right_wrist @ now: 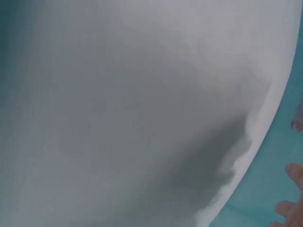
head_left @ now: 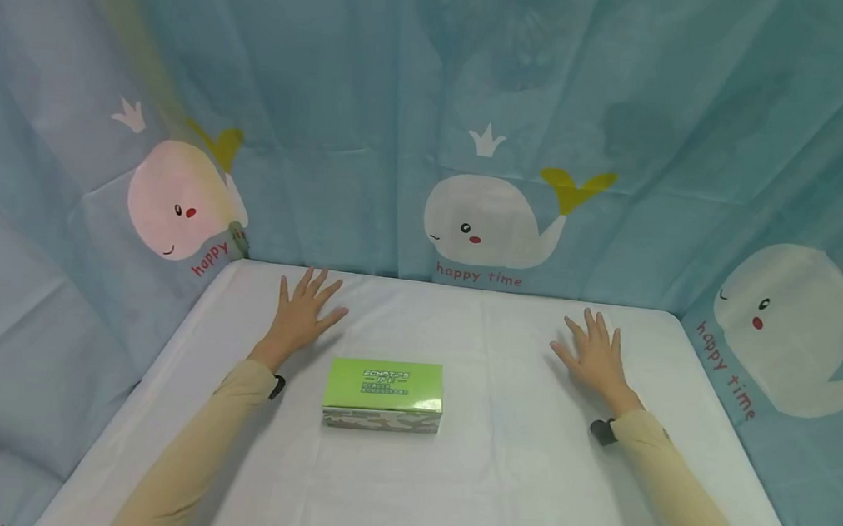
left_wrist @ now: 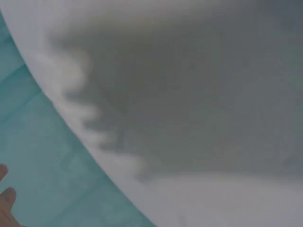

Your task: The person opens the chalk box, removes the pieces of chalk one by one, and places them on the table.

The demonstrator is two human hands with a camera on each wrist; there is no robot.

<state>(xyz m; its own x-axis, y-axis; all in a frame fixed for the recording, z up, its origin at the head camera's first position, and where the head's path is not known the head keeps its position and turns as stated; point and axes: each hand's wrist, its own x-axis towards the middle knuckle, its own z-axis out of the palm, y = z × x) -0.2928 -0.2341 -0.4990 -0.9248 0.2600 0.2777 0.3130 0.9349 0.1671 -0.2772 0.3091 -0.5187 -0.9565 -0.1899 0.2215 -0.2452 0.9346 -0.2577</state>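
A green box with printed lettering on its lid and a camouflage-like pattern on its front side lies on the white table, a little left of centre. My left hand is beyond and to the left of the box, fingers spread and holding nothing. Over on the right side, my right hand also has its fingers spread, with nothing in it and well apart from the box. Each wrist view shows only fingertips of its hand at a lower corner, the left fingers and the right fingers, plus the hand's shadow on the cloth.
The table is covered with a white cloth. A blue-green curtain printed with whales and "happy time" hangs along the back and both sides, close to the table's edges. Dark bands sit on both wrists at the beige sleeves.
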